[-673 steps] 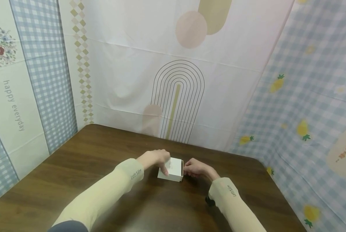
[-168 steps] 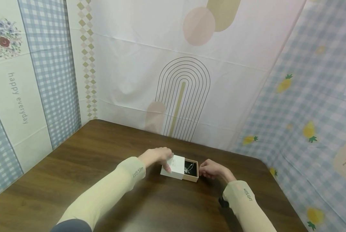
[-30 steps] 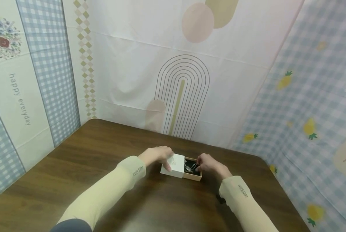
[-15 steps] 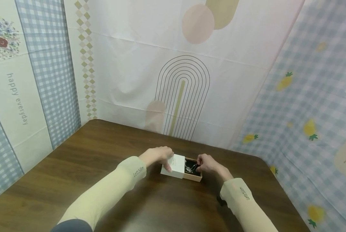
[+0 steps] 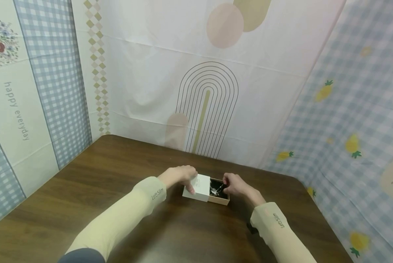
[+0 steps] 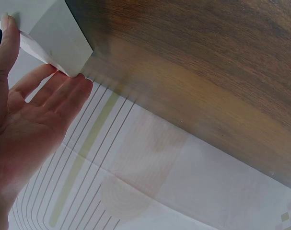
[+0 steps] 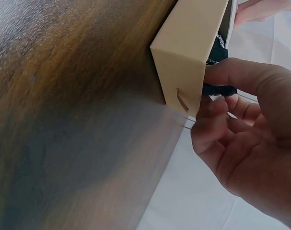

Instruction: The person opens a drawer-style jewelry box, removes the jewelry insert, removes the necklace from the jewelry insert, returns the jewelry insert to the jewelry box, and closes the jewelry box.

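A white box sleeve (image 5: 201,188) lies on the table, its brown cardboard drawer (image 5: 218,200) slid partly out to the right. My left hand (image 5: 182,176) grips the sleeve from its left end, thumb on the near side and fingers at the far side. Inside the drawer, a silver chain with a pendant (image 5: 215,190) rests on a black pad (image 5: 221,195). My right hand (image 5: 236,185) reaches over the drawer's right end. In the right wrist view, its thumb and fingers pinch the raised edge of the black pad (image 7: 221,90), beside the drawer end with its small slit.
The brown wooden table (image 5: 143,223) reaches around the box on all sides. A white patterned cloth (image 5: 143,84) hangs behind its far edge, and a checked pineapple cloth (image 5: 341,120) hangs at the right.
The drawer, nearly closed in the oldest frame, is now pulled well out to the right. My right hand has gone from the drawer's outer end to the black pad inside; the left hand keeps its hold.
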A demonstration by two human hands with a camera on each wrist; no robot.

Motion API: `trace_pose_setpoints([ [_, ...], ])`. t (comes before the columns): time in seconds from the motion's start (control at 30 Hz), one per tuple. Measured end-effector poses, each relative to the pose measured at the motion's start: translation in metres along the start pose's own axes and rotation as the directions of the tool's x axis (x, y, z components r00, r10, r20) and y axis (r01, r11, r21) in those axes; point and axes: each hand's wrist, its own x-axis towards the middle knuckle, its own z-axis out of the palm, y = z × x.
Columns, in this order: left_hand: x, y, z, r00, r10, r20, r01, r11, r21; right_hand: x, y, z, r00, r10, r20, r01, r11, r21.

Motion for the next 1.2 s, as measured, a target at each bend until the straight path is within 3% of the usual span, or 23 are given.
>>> trace_pose_setpoints([
  [0.17, 0.0, 0.001, -0.001, 1.0, -0.003, 0.005, 0.003, 1.0, -0.003, -0.004, 0.002, -0.002, 0.999, 0.018, 0.049, -0.024, 0.993, 0.115],
  [0.27, -0.001, 0.002, -0.001, 1.0, -0.004, 0.007, 0.004, 1.0, 0.006, -0.006, 0.004, -0.005, 0.995, 0.029, 0.094, -0.049, 0.974, 0.221],
  [0.47, -0.001, 0.003, -0.002, 1.0, -0.006, 0.007, 0.006, 1.0, 0.018, -0.007, 0.009, -0.008, 0.993, 0.021, 0.117, -0.059, 0.942, 0.33],
  [1.2, -0.002, 0.003, -0.003, 1.0, 0.009, 0.014, -0.009, 1.0, 0.018, -0.007, 0.021, -0.004, 0.996, 0.053, 0.077, -0.083, 0.882, 0.463],
])
